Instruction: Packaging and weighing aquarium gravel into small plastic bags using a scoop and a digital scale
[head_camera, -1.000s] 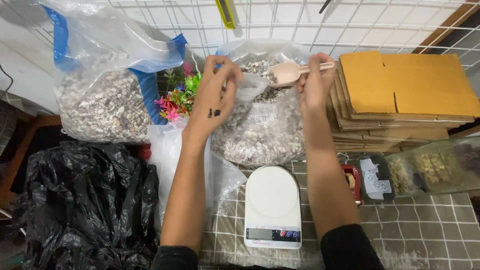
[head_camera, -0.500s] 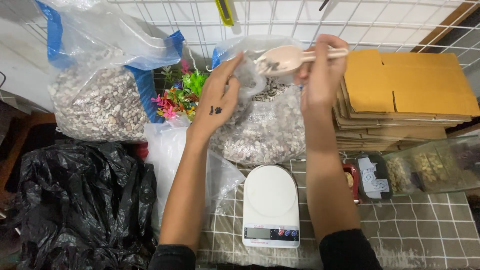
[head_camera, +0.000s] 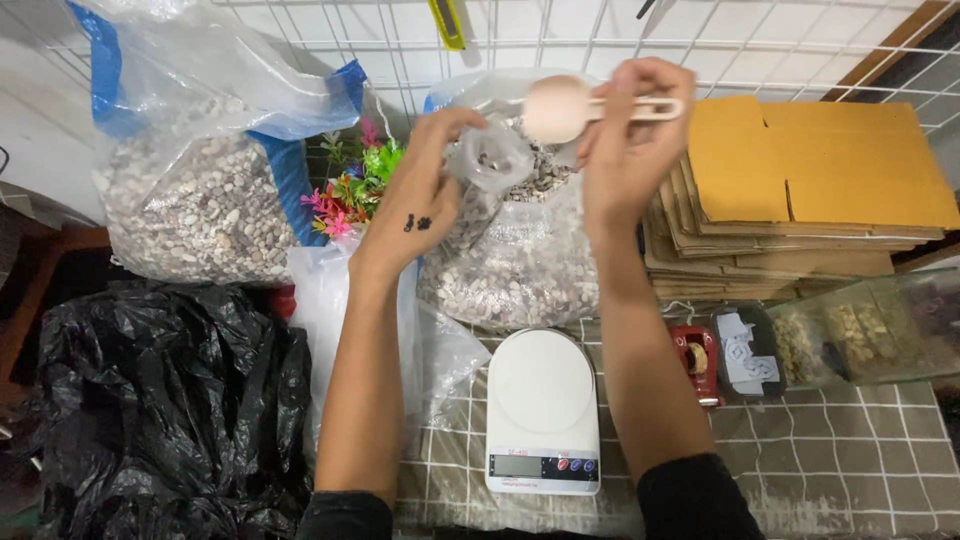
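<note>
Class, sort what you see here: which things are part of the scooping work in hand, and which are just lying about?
In use: beige plastic scoop, small clear plastic bag, clear sack of pebbles, white kitchen scale.

Lying about: flat cardboard stack, black plastic bag, colourful plastic plants.

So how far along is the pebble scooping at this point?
Done: nothing weighed, the scale platform is bare. In hand: the right hand holds a beige scoop tipped over a small clear bag held open by the left hand, above the big pebble bag. Left: the small bag hasn't reached the scale.
</note>
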